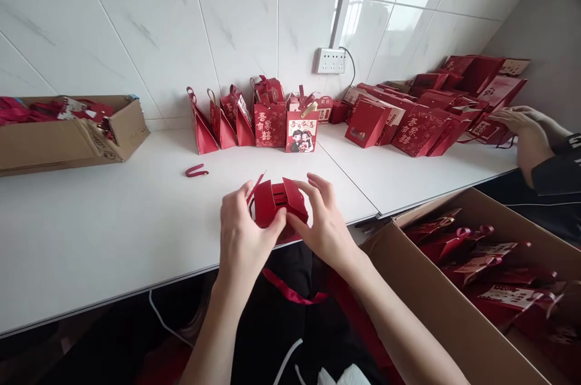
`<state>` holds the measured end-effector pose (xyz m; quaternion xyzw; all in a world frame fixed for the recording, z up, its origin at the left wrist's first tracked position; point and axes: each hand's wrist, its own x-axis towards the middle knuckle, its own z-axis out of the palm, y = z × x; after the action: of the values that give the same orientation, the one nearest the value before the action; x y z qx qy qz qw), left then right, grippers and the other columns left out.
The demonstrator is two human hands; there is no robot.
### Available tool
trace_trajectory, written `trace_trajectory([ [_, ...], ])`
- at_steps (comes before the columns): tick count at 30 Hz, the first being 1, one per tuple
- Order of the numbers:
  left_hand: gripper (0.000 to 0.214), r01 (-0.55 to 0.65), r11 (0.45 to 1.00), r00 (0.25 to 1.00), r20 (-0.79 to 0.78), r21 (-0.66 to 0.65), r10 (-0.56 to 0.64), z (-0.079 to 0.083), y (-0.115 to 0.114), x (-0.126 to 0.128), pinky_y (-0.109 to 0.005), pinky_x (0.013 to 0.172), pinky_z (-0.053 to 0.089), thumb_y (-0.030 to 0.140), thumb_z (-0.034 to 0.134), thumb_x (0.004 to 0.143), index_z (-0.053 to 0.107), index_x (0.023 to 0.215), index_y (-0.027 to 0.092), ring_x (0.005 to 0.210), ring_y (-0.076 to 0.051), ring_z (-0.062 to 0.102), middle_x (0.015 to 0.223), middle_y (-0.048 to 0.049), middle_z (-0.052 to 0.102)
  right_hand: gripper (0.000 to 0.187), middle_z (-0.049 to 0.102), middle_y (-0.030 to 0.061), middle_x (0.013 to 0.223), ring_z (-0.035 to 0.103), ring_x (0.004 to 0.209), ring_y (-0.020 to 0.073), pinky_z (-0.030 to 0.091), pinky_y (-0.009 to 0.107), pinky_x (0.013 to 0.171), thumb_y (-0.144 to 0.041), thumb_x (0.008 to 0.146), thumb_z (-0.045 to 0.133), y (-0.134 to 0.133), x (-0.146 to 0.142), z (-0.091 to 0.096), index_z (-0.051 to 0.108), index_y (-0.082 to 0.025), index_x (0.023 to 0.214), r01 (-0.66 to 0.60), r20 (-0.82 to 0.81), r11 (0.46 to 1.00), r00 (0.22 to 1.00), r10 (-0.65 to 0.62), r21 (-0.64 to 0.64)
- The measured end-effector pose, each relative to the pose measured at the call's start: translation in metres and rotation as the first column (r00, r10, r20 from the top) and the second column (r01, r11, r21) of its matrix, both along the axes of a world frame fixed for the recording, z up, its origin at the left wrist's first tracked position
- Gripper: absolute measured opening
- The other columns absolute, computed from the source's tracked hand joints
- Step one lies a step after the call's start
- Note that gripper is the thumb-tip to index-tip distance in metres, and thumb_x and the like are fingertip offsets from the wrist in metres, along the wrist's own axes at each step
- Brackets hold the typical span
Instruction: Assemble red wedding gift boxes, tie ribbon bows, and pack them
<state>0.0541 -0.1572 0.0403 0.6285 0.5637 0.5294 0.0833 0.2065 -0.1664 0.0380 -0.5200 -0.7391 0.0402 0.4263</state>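
Observation:
A small red gift box point(265, 206) stands at the front edge of the white table, its top flaps raised and partly apart. My left hand point(242, 221) wraps round its left side, thumb at the near edge. On the opposite side my right hand point(320, 215) grips it, thumb also at the front and fingers curving over the far right. A dark red ribbon point(295, 295) hangs below the box, over my lap. Farther back on the left lies a short looped ribbon point(196, 171).
Finished-looking red gift boxes point(271, 126) line the tiled wall, with more piled to the right point(417, 125). A co-worker's hands point(529, 125) touch that pile. Cardboard cartons stand at the left point(54, 146) and lower right point(422, 300). A power strip point(330, 61) hangs on the wall.

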Motion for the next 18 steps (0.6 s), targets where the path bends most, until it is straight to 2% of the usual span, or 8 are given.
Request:
trace_trajectory([
  [2,0.04,-0.021,0.998,1.0,-0.012,-0.062,0.02,-0.003,0.011,0.0,-0.033,0.072,0.051,0.035,0.059,0.077,0.052,0.112,0.016,0.082,-0.021,0.062,0.097,-0.0104,0.064,0.038,0.041,0.0176,0.131,0.061,0.105,0.0245,0.059,0.04,0.074,-0.013,0.088,0.042,0.014,-0.003,0.002,0.047,-0.019,0.125,-0.002,0.009,1.0,1.0,0.002,-0.031],
  [4,0.038,-0.062,0.995,0.997,0.036,-0.082,0.065,-0.005,0.014,-0.004,-0.029,0.064,0.049,0.029,0.05,0.084,0.045,0.119,0.016,0.07,-0.018,0.062,0.088,-0.0071,0.065,0.039,0.042,0.018,0.131,0.065,0.093,0.0228,0.059,0.037,0.064,-0.005,0.085,0.033,0.021,-0.002,0.002,0.055,-0.018,0.115,0.033,0.035,0.999,0.999,-0.031,-0.041],
  [6,0.036,-0.105,0.992,0.994,0.018,-0.075,0.107,-0.006,0.014,-0.008,-0.028,0.06,0.047,0.021,0.044,0.085,0.043,0.121,0.017,0.069,-0.018,0.062,0.086,-0.0066,0.064,0.037,0.044,0.0192,0.131,0.066,0.089,0.0241,0.058,0.04,0.065,-0.005,0.084,0.032,0.024,0.002,0.002,0.062,-0.016,0.103,0.076,0.076,0.995,0.995,-0.071,-0.062],
  [7,0.033,-0.116,0.989,0.993,-0.027,-0.087,0.114,-0.007,0.013,-0.011,-0.028,0.06,0.046,0.018,0.041,0.085,0.048,0.117,0.018,0.07,-0.019,0.062,0.086,-0.0069,0.063,0.034,0.045,0.0194,0.131,0.066,0.09,0.0248,0.058,0.042,0.069,-0.007,0.084,0.034,0.025,0.005,0.001,0.064,-0.015,0.099,0.083,0.094,0.992,0.993,-0.075,-0.091],
  [10,0.029,-0.102,0.978,0.985,-0.154,-0.18,0.074,-0.006,0.014,-0.016,-0.029,0.061,0.046,0.015,0.037,0.082,0.062,0.095,0.02,0.068,-0.018,0.06,0.086,-0.0074,0.061,0.029,0.048,0.0171,0.132,0.065,0.1,0.0263,0.056,0.043,0.083,-0.01,0.084,0.041,0.027,0.014,0.001,0.068,-0.017,0.093,0.005,0.091,0.986,0.996,0.01,-0.166],
  [14,0.021,0.003,0.966,0.997,-0.069,-0.259,-0.021,0.0,0.019,-0.022,-0.029,0.064,0.05,0.03,0.049,0.081,0.066,0.089,0.019,0.068,-0.017,0.061,0.092,-0.0068,0.063,0.038,0.046,0.0152,0.136,0.054,0.12,0.0256,0.052,0.042,0.092,0.0,0.08,0.038,0.028,0.023,0.008,0.07,-0.018,0.09,-0.219,0.012,0.966,0.975,0.223,-0.14],
  [18,0.046,0.124,0.918,0.99,-0.017,-0.378,-0.14,0.01,0.018,-0.028,-0.031,0.064,0.054,0.056,0.062,0.072,0.067,0.098,0.019,0.073,-0.02,0.064,0.098,-0.0074,0.061,0.041,0.033,0.0105,0.148,0.033,0.137,0.0294,0.041,0.05,0.105,0.002,0.08,0.042,0.026,0.029,0.019,0.074,-0.022,0.089,-0.326,0.071,0.934,0.938,0.339,-0.15],
])
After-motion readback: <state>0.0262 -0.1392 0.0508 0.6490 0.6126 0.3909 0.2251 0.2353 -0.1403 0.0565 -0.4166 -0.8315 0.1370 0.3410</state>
